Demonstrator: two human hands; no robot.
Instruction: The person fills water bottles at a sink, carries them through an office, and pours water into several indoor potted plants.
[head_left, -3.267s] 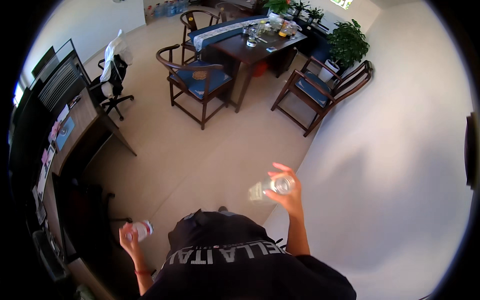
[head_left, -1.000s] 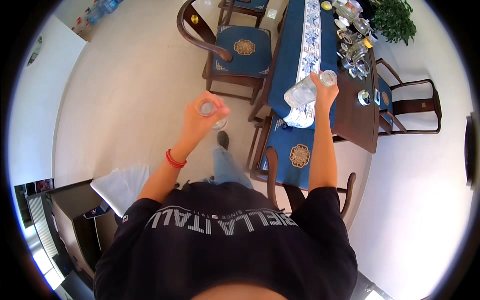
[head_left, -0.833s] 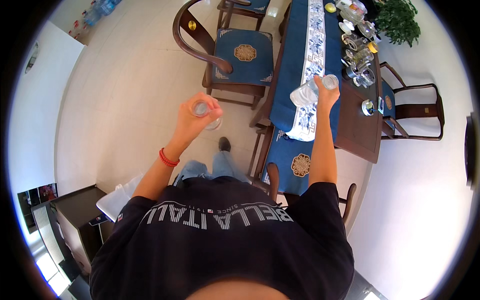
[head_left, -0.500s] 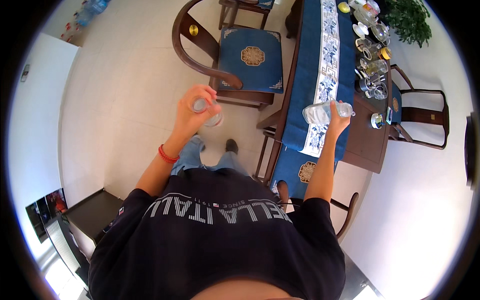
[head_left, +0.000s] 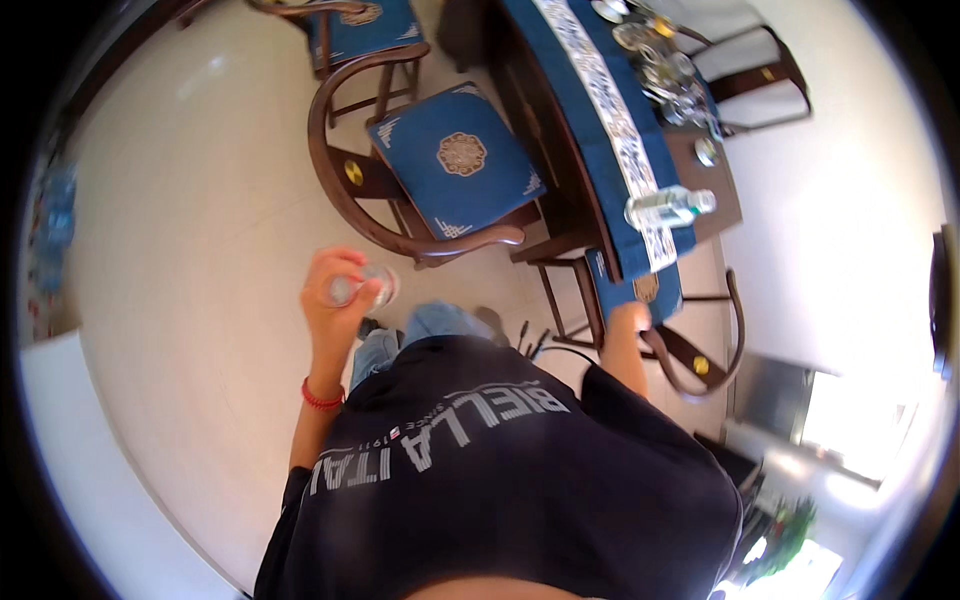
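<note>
My left hand (head_left: 335, 290) is closed around a small clear vessel (head_left: 378, 288), held over the floor to the left of my body. The view does not show whether it is a glass or a small bottle. A clear bottle (head_left: 668, 208) is on the near end of the table (head_left: 560, 80), over its blue cloth and patterned white runner. My right hand (head_left: 628, 322) is lower down, apart from that bottle, near a chair. Motion smears its fingers, so their state is not plain.
A wooden armchair with a blue cushion (head_left: 460, 155) stands left of the table. Another chair (head_left: 690, 350) is beside my right hand. Glassware (head_left: 670, 75) crowds the table's far right side. Large blue water bottles (head_left: 55, 230) stand at the far left.
My right hand has let go of the clear bottle, which now is on the table, and has drawn back toward me. The view has turned. The left hand still grips its vessel.
</note>
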